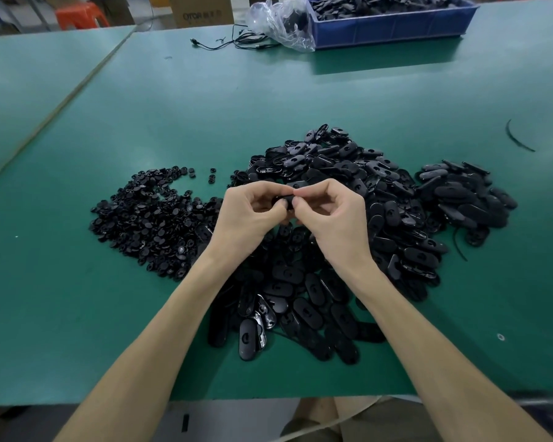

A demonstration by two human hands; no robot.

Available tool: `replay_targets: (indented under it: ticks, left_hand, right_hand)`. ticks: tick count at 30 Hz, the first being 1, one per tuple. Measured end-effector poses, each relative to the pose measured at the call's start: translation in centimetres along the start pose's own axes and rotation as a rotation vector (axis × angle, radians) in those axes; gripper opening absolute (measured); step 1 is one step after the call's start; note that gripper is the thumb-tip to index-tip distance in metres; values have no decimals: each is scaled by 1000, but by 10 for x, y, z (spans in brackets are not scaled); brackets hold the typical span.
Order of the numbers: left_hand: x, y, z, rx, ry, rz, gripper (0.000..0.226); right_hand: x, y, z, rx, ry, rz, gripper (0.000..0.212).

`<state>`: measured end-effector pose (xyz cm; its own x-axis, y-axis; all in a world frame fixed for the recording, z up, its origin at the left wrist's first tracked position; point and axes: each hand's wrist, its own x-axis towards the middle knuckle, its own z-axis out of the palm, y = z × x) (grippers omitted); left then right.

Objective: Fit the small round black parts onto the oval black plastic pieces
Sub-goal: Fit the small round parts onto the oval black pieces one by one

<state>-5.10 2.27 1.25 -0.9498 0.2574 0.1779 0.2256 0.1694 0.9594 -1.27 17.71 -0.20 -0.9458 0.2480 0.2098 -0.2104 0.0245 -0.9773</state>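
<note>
In the head view, both hands are working close together above the middle of the desk [205,106], toward its near edge. The left hand [253,215] and the right hand [331,218] are curling their fingers inward and pinching one black oval piece [285,199] between thumbs and fingertips, the two hands almost touching. The fingers are hiding most of the piece, so I cannot tell whether a round part is already sitting in it; judging by the grip, the step in hand is the pressing of a small round part into the oval piece. The supply is lying on the desk around the hands: the heap of small round parts [154,224] is spreading toward the left edge, the big heap of oval pieces [348,173] is lying under and beyond the wrists, and a smaller separate heap [466,199] is sitting nearer the right edge, perhaps finished ones, though that is a guess. At the far edge a blue crate [393,30] is holding more black parts, with a clear plastic bag [278,23] and a thin cable [237,44] beside it. The next move is probably calling for a firm squeeze until the round part is sitting flush, then setting the piece aside and reaching for a fresh pair.
</note>
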Motion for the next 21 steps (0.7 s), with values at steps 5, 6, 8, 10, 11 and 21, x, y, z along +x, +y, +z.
replay_targets:
  ticks: [5,6,8,10,11,21]
  left_hand:
    - [0,3,-11,-156,-83,-35,21]
    - [1,3,-12,-169,-98,-48,21]
    - [2,2,-13,-179,-111,-61,21]
    - [2,2,-12,-165,-105,-58,21]
    - [2,1,-12,-156,-97,-54,20]
    - [-1,-3,-6,-139,-51,-52,17]
  right_hand:
    - [1,-2,-1,22,22,-3,13]
    - [1,-2,-1,21,20,-3,13]
    - [1,0,0,25,20,3,13]
    - [2,0,0,34,18,7,13]
    - [2,1,0,39,16,8,13]
    - [3,6,1,49,18,1,9]
